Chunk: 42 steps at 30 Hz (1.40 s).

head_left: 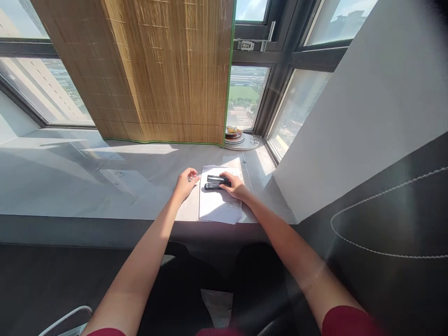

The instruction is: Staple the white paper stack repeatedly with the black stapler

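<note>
On the sill, a stack of white paper sheets [220,209] lies near the front edge, partly in sunlight. My right hand [235,185] is closed around the rear end of a black stapler [214,182], which rests over the upper part of the sheets. The stapler's two arms point left and spread apart. Just left of the paper's edge is my left hand [187,182], its fingers loosely curled and the thumb apart from them. It holds nothing that I can see.
A bamboo blind [168,74] with green edging hangs before the window behind the sill. Stacked plates [241,142] stand in the back right corner. A white wall [336,116] slopes up at the right. A pale cord [353,242] loops across the dark area at right.
</note>
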Motion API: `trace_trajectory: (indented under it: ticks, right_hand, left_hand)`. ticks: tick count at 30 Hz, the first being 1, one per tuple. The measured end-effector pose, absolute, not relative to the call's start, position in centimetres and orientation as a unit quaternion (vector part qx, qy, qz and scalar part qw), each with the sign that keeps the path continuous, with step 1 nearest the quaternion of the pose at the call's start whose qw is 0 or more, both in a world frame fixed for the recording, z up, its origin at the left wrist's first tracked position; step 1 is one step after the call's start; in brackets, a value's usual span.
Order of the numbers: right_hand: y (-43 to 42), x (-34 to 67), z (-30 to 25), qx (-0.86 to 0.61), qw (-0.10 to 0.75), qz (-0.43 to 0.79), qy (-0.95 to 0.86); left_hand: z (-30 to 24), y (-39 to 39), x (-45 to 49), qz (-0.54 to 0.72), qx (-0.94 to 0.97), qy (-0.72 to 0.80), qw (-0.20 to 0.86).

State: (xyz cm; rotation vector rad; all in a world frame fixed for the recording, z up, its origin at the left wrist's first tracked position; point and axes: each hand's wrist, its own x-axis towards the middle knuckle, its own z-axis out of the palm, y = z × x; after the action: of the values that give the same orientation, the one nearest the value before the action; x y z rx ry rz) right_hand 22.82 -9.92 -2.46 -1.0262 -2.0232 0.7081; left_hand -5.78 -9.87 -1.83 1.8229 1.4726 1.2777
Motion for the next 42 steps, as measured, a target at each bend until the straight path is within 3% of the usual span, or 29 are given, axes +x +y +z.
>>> trace_trajectory:
  ticks: [6, 11, 16, 23, 31, 36, 39, 42]
  right_hand:
    - [-11.8, 29.7, -2.3, -0.465, 0.376, 0.267, -0.756]
    - [-8.5, 33.4, -1.8, -0.517, 0.524, 0.226, -0.638]
    - [-3.3, 33.5, -2.8, -0.558, 0.430, 0.099, -0.702]
    - [-2.6, 33.6, -4.6, -0.570, 0.379, 0.071, -0.725]
    - [-2.2, 26.1, -3.8, -0.548, 0.374, 0.098, -0.742]
    - [-4.3, 22.3, -1.5, -0.447, 0.466, 0.240, -0.725]
    - [-6.5, 22.0, -0.5, -0.389, 0.384, 0.323, -0.773]
    - [-8.7, 22.4, -0.1, -0.378, 0.366, 0.308, -0.793]
  left_hand:
    - [-2.6, -9.5, -5.9, 0.420, 0.682, 0.546, 0.244]
    - [-3.0, -9.1, -5.9, 0.418, 0.682, 0.550, 0.241]
    - [-3.2, -9.0, -6.0, 0.422, 0.669, 0.558, 0.250]
    - [-2.8, -9.1, -5.7, 0.424, 0.684, 0.543, 0.239]
    - [-2.2, -9.5, -5.8, 0.365, 0.734, 0.525, 0.231]
    - [-2.1, -9.8, -5.7, 0.300, 0.768, 0.536, 0.178]
    - [-2.1, -9.8, -5.4, 0.272, 0.775, 0.550, 0.149]
    - [-2.1, -9.7, -5.3, 0.262, 0.778, 0.554, 0.141]
